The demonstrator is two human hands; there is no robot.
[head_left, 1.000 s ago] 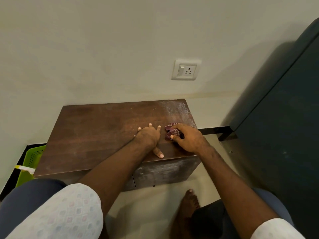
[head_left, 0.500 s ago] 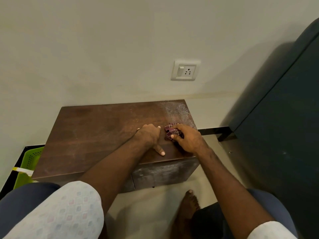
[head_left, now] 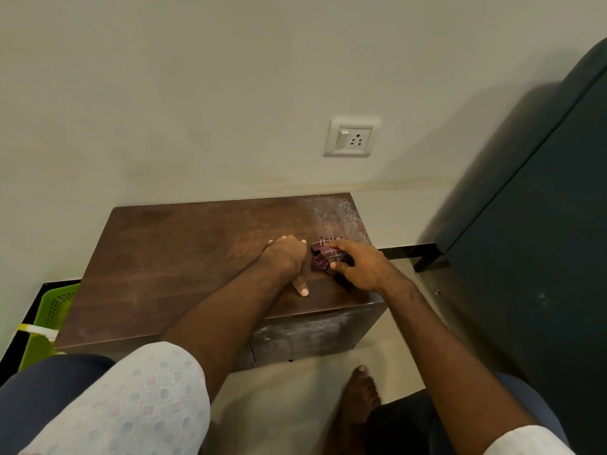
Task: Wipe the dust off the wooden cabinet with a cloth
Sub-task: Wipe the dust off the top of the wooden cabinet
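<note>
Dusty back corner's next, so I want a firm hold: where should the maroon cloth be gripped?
Grip the cloth's bunched middle from above and from its right, as the right hand does: it lies crumpled on the cabinet, and the left hand crowds its left edge.

Dusty dark wooden cabinet, crumpled maroon checked cloth on its top right

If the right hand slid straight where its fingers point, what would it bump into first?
Probably the left hand, resting on the cabinet top just past the cloth that the right hand grips.
</note>
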